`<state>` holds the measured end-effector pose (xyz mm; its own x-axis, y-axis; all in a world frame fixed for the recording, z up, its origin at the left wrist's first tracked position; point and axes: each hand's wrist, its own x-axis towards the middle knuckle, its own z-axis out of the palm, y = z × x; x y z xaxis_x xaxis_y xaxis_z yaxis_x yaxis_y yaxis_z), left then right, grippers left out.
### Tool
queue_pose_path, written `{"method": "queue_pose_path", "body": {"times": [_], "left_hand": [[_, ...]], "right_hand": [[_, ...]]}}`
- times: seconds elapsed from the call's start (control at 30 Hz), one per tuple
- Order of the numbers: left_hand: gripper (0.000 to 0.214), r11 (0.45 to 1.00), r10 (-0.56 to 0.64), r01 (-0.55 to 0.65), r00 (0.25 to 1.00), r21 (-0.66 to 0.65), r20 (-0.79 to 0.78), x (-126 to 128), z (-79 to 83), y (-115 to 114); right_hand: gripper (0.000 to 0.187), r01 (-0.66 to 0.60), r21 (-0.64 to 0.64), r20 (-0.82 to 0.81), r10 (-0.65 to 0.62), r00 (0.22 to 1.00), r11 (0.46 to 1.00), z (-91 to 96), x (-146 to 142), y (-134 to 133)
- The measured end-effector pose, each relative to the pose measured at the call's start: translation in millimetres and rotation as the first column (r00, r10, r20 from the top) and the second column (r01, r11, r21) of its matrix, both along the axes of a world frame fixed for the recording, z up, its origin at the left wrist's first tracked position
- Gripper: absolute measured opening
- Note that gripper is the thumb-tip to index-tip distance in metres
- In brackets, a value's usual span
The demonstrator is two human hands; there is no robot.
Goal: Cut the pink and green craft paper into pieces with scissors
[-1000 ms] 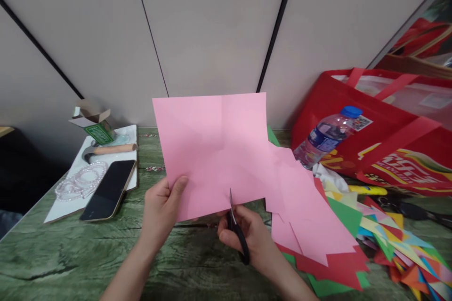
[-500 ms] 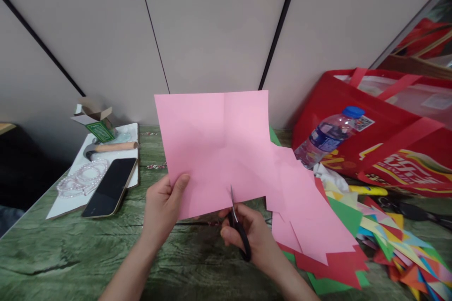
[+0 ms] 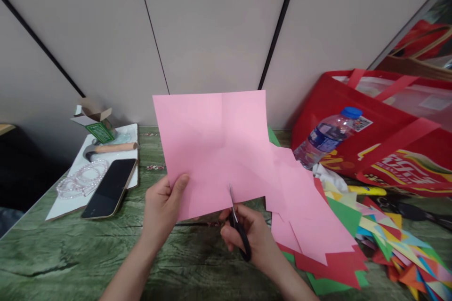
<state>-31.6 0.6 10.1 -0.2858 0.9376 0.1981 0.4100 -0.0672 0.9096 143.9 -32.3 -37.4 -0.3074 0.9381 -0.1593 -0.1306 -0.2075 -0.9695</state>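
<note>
My left hand (image 3: 164, 204) pinches the lower left edge of a pink sheet of paper (image 3: 197, 136), thumb on the near face. The sheet is raised above the table and has a crease running down from its top edge. In my right hand (image 3: 250, 228) is a pair of scissors (image 3: 240, 235) with black handles. One blade shows in front of the sheet at its lower edge, pointing up; the other blade is hidden behind the paper. Beside my right hand lies a pile of cut pink paper (image 3: 310, 225), with red paper (image 3: 328, 265) and green paper beneath.
On the left, a phone (image 3: 111, 188), a hammer (image 3: 115, 147), beaded strands (image 3: 83, 178) and a small green box (image 3: 100, 129) rest on or by a white board. At right stand a water bottle (image 3: 326, 136) and a red bag (image 3: 399, 127), near colourful folded paper pieces (image 3: 406, 244).
The view has shifted very slightly, and the sheet sits a few pixels further left. Both hands keep their hold on the paper and scissors.
</note>
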Motion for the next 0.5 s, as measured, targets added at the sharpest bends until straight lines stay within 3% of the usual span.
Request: {"method": "queue_pose_path", "body": {"times": [0.5], "left_hand": [[0.027,0.999,0.01,-0.009,1.0,0.035,-0.009,-0.1,0.9,0.1]], "right_hand": [[0.032,0.011,-0.061,-0.003,-0.011,1.0,0.998,1.6,-1.2,-0.9]]}}
